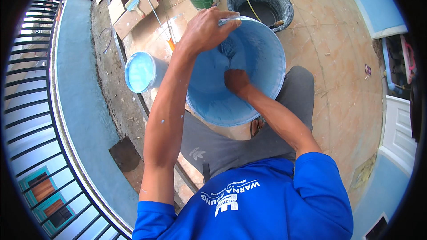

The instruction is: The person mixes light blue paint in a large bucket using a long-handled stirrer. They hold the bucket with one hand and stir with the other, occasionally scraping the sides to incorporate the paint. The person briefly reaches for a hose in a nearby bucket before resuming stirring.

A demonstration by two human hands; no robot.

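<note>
A large white bucket [267,62], coated inside with light blue paint, is tilted between my knees. My left hand [209,29] is closed over its far left rim, with the thumb toward the inside. Down in the bucket, my right hand [237,81] makes a fist around the end of a paint-covered tool [227,47] with a ribbed, bristle-like head. The tool's exact kind is hard to make out. Left of my left forearm stands a smaller pail [141,72] of light blue paint.
Beyond the bucket are a black basin [284,11] holding a yellow-handled tool and a green-labelled pail [205,1]. A paintbrush [135,6] lies on cardboard [126,23]; an orange-handled tool [171,43] is nearby. Black railing [33,73] runs along the left, beside a blue ledge [80,75].
</note>
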